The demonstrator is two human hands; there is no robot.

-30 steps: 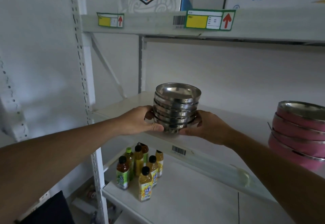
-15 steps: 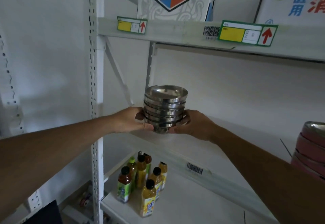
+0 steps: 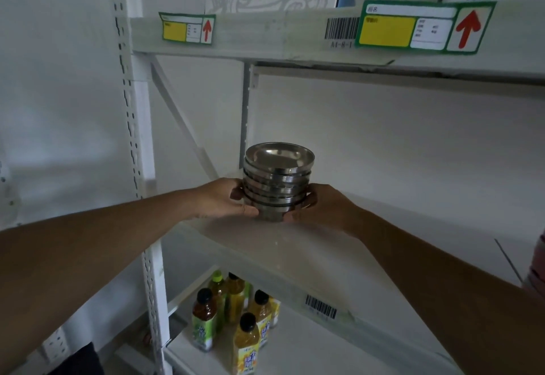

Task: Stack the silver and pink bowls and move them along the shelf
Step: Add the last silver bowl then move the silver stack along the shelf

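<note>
A stack of several silver bowls [image 3: 278,178] is held between both hands at the left end of the middle shelf [image 3: 309,251], its base at or just above the shelf surface. My left hand [image 3: 225,199] grips the stack's left side, thumb curled under its lower bowls. My right hand [image 3: 323,206] grips the right side, fingers wrapped around the lower rims. Only a sliver of the stacked pink bowls [image 3: 539,268] shows at the right frame edge, on the same shelf.
A white upright post [image 3: 129,139] and diagonal brace [image 3: 180,118] bound the shelf's left end. The upper shelf [image 3: 280,32] carries cartons and yellow price labels. Several drink bottles [image 3: 236,315] stand on the lower shelf.
Both hands have carried the silver stack leftward along the shelf toward its left back corner and lower toward the surface. The pink bowls have slid almost out of view at right.
</note>
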